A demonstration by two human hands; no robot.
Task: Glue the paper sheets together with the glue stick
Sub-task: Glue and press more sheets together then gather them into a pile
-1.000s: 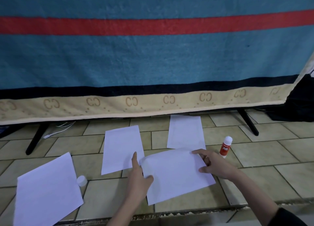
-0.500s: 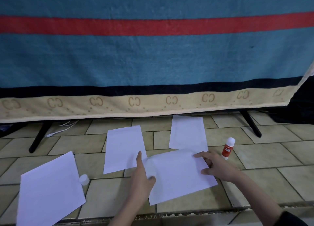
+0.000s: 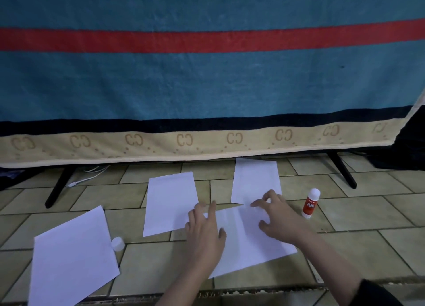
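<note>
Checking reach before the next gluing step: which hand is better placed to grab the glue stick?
Right hand: the glue stick stands upright just beside it. The left hand is on the far side.

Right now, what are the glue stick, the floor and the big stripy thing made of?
Glue stick: probably plastic, smooth and slightly shiny, with a red label and a white top.
Floor: looks like hard tile, beige, with dark joint lines between the pieces.
Stripy thing: seems to be woven cloth, like a blanket, with a matte, fuzzy surface and a hemmed edge.
</note>
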